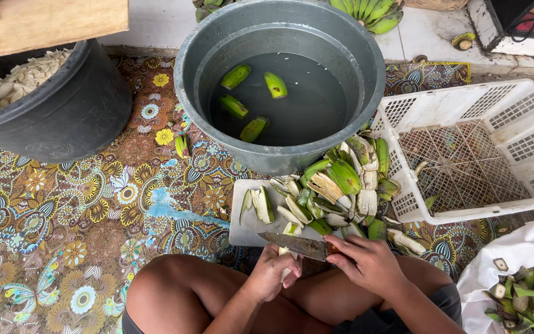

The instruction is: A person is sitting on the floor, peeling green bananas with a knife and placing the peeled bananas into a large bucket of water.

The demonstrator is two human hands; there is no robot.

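The knife (298, 245) handle is buried inside the right hand (366, 263), and the peeled banana (287, 272) in the left hand (271, 275) shows only as pale slivers between the fingers. Right of the hands, the white bag (514, 260) of peel scraps runs off the picture's edge. Far to their upper left, the black tub (63, 111) is half covered by a wooden board (44, 21).

Floral patterned mat (63, 210) in browns, yellows and blues spread over the ground. Pale tiled floor (421, 37) beyond its far edge, wooden board (44, 21) at upper left. Soft, even daylight, no hard shadows.
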